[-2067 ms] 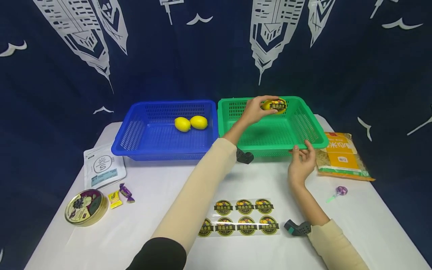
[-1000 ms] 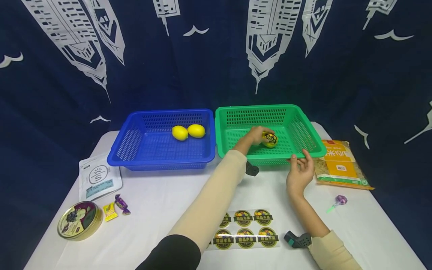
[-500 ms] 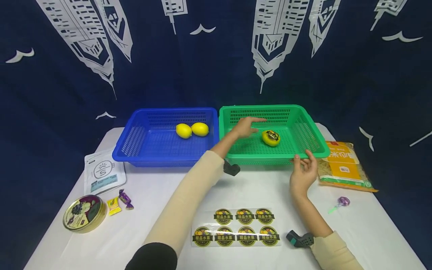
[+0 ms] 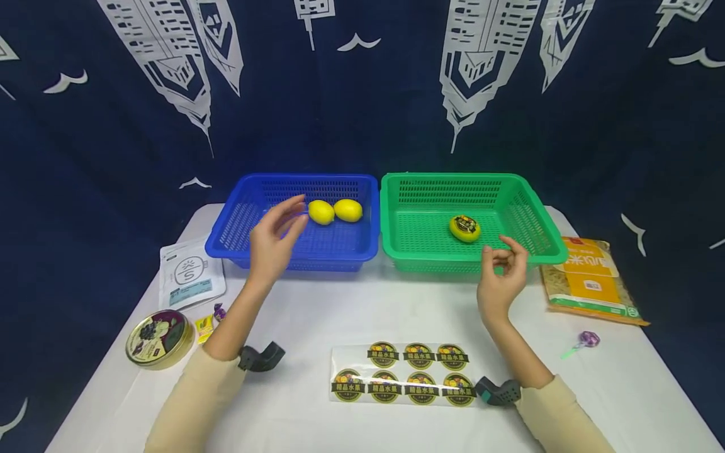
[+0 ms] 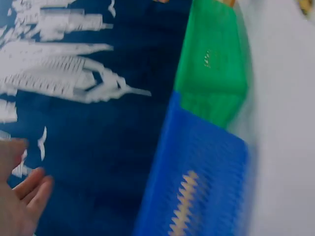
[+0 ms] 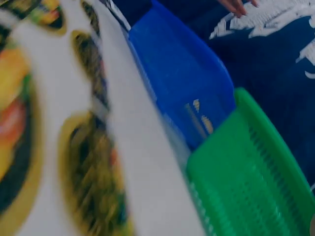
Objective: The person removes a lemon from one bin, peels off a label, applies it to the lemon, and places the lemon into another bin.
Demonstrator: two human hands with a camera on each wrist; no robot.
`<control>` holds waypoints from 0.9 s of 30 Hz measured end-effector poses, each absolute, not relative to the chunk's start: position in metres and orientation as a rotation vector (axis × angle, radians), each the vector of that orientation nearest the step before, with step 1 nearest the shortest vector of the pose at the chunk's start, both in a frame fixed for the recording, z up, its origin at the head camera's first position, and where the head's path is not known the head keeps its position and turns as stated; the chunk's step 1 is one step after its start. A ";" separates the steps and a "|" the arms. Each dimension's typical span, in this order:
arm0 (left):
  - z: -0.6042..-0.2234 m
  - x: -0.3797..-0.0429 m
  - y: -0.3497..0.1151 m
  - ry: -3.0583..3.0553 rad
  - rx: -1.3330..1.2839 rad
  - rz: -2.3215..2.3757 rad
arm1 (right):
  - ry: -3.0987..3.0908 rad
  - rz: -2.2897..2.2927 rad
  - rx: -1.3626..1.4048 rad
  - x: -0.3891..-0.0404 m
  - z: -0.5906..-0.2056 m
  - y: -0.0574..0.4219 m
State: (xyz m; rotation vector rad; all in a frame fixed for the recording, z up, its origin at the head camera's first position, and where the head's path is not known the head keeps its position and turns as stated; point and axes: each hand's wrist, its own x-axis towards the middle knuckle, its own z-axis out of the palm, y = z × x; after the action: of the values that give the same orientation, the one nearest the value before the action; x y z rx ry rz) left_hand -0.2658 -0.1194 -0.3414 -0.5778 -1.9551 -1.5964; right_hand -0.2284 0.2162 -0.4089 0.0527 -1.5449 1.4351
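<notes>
My left hand (image 4: 274, 239) is raised in front of the blue basket (image 4: 226, 248), its fingers loosely bent with nothing between them. Two plain lemons (image 4: 321, 212) lie side by side at the right of that basket. Inside the green basket (image 4: 419, 236) rests one lemon (image 4: 465, 228) with a round black-and-gold sticker on top. My right hand (image 4: 501, 283) is at the green basket's front rim, fingers loosely curled and holding nothing; whether it touches the rim I cannot tell. A clear sheet of stickers (image 4: 402, 372) lies on the white table between my forearms.
On the left are a white pouch (image 4: 191, 274), a round tin (image 4: 158, 340), a yellow candy (image 4: 204, 328) and a purple candy (image 4: 219, 312). To the right lie a yellow food bag (image 4: 591, 280) and a lollipop (image 4: 589, 340). A dark blue curtain (image 4: 340, 113) hangs behind.
My left hand lowered the stickered lemon into the green basket, let go, and swung left to the blue basket. My right hand, earlier at the green rim, has shifted only slightly.
</notes>
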 end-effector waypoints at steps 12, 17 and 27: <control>-0.420 -0.236 -0.162 -1.915 0.327 -1.690 | -1.895 1.338 0.550 -0.316 -0.362 0.103; -0.432 -0.250 -0.159 -1.719 0.253 -2.009 | -2.071 1.320 0.602 -0.353 -0.355 0.058; -0.444 -0.266 -0.156 -1.397 0.191 -2.173 | -2.431 1.361 0.379 -0.407 -0.370 0.002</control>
State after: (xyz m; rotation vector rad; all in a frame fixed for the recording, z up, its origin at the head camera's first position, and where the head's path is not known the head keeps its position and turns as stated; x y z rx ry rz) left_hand -0.2656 -0.1565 -0.4437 0.1909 -1.3971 -2.1731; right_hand -0.4069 0.0018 -0.3705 0.3789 -2.4312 1.3607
